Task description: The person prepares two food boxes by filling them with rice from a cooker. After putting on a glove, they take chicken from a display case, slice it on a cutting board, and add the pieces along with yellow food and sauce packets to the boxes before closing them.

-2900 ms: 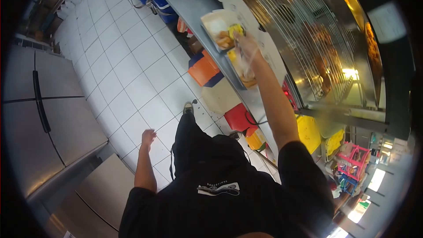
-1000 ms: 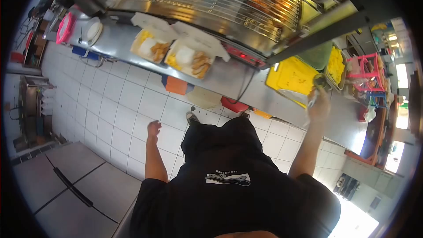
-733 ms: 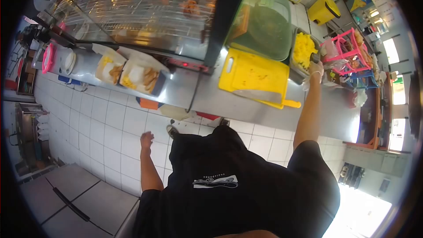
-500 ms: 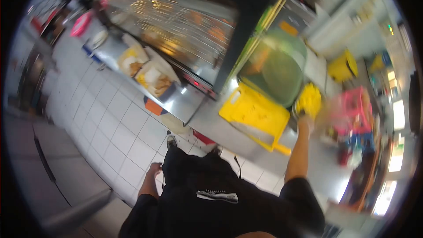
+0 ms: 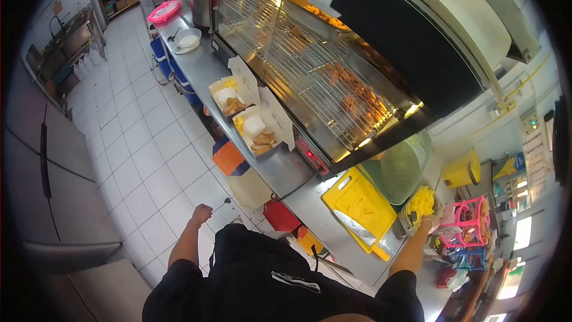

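My right hand (image 5: 428, 224), which seems to wear a thin clear glove, is at the near right edge of a metal container (image 5: 403, 217) of yellow food that looks like scrambled egg (image 5: 422, 201). Its fingers are too hidden to show whether they grip anything. My left hand (image 5: 203, 212) hangs over the tiled floor, loosely closed, with nothing visible in it. Left of the container lies a yellow cutting board (image 5: 357, 203) with a yellow-handled knife (image 5: 360, 229) on it. Two open boxes, the nearer (image 5: 262, 128) and the farther (image 5: 232, 95), hold rice, yellow food and browned pieces.
A glass-fronted warmer (image 5: 322, 65) with wire racks stands on the steel counter (image 5: 298, 194). Behind the board is a green translucent tub (image 5: 399, 167). Pink baskets (image 5: 468, 223) stand right of my right hand. A bowl (image 5: 188, 40) and a pink-lidded container (image 5: 164, 12) sit farther left.
My view has turned and become sharper, showing more of the warmer and the aisle. My right hand stays by the container of yellow food. The left hand remains low over the floor.
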The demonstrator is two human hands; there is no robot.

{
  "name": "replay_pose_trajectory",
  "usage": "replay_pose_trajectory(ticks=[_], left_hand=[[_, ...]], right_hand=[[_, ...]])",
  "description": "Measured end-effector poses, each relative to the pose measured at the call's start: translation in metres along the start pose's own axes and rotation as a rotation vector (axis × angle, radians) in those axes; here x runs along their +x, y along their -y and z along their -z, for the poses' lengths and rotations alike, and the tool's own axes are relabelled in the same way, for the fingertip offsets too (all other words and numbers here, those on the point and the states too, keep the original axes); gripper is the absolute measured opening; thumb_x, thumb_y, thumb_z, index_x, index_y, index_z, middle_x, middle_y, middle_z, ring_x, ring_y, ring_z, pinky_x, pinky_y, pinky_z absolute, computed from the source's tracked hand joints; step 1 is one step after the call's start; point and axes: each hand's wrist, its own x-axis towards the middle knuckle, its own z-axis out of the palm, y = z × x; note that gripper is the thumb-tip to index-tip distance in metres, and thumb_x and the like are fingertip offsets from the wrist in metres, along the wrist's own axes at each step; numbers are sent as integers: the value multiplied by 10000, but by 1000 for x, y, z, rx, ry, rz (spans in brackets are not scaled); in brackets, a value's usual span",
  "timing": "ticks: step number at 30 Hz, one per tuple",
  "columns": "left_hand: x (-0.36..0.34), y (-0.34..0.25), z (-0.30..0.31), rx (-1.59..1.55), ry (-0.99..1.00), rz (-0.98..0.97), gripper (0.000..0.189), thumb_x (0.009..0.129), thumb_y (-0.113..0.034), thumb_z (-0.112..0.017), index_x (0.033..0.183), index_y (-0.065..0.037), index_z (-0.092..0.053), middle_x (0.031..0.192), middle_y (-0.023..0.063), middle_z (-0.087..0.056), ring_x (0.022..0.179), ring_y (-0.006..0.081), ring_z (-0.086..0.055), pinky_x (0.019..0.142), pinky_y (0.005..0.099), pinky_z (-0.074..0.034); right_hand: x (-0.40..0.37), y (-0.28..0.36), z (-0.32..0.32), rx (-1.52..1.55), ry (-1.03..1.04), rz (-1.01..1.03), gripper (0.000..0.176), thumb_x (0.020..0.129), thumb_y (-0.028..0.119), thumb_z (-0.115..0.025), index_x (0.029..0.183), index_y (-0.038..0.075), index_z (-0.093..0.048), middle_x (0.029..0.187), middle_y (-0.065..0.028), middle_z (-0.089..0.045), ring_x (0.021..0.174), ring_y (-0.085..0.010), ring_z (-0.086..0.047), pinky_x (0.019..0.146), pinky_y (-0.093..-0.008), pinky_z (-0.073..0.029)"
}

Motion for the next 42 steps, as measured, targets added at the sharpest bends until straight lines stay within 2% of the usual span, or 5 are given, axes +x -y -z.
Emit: replay_pose_trajectory(ticks=[4,6,13,19,42], left_hand=[[37,-25,27,9,-2,-102,268,870,-187,-625,1022,31,-656,845,142,-716,738,192,-688,655,329,-551],[50,-48,37,11,-50,-212,262,880,-196,-596,1018,19,-652,832,154,-711,783,233,-690,726,362,-553],[136,-303,91,64,-679,-946,315,955,-214,-601,1163,22,-586,1115,201,-621,1070,373,-594,945,441,-464],[193,-472,72,435,-390,-785,389,913,-246,-617,1240,-37,-589,1285,171,-617,1220,355,-570,1023,430,-444],[164,-397,80,639,-256,-753,314,1009,-251,-446,1158,-89,-670,1067,244,-688,1001,454,-642,882,541,-509]], right_hand=[[-32,-1,-33,639,-789,451,559,871,175,-718,1395,123,-529,1245,-114,-693,1028,-218,-706,842,-352,-579],[-89,15,-20,1715,43,129,492,879,109,-700,1343,100,-535,1166,-102,-650,876,-238,-687,750,-349,-587],[-358,94,-40,1450,127,602,207,981,218,-608,951,21,-661,723,-56,-608,663,-171,-629,634,-303,-547],[-525,190,-127,1099,860,709,394,957,290,-633,1217,-4,-603,966,-121,-706,837,-220,-698,779,-359,-589],[-582,309,-153,449,245,542,498,1036,421,-383,1227,47,-650,1202,-261,-657,1137,-420,-626,987,-494,-482]])
